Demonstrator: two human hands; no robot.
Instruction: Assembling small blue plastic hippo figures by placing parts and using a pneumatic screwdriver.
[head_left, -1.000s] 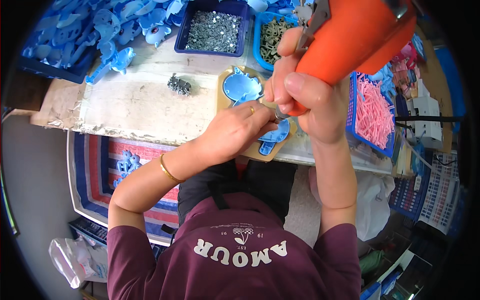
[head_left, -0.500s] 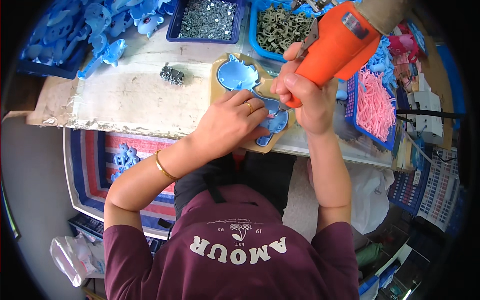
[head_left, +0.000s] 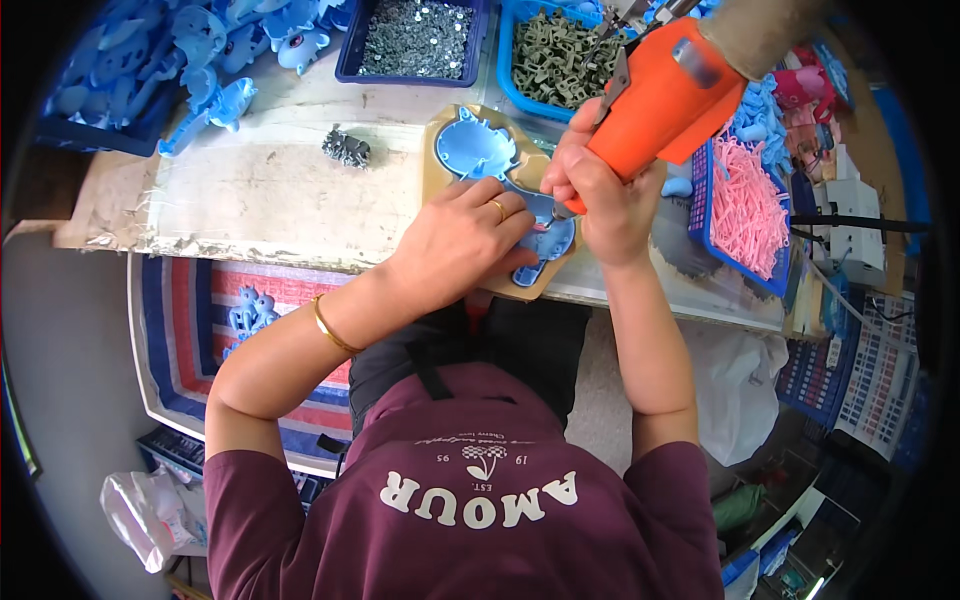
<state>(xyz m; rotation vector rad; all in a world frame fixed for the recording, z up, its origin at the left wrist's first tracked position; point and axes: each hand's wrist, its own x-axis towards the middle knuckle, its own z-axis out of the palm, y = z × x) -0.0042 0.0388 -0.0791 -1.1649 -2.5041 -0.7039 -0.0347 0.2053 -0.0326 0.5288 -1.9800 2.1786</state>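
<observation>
The orange screwdriver has lowered, right hand gripping it; left hand flat, hiding blue part.

This is a small assembly workshop for plastic goods. A worn, scuffed workbench carries a dark blue bin of small metal screws, a blue bin of grey-green plastic parts, a blue basket of pink plastic pieces and heaps of moulded light-blue plastic shells (all alike), beside an orange powered screwdriver.
</observation>
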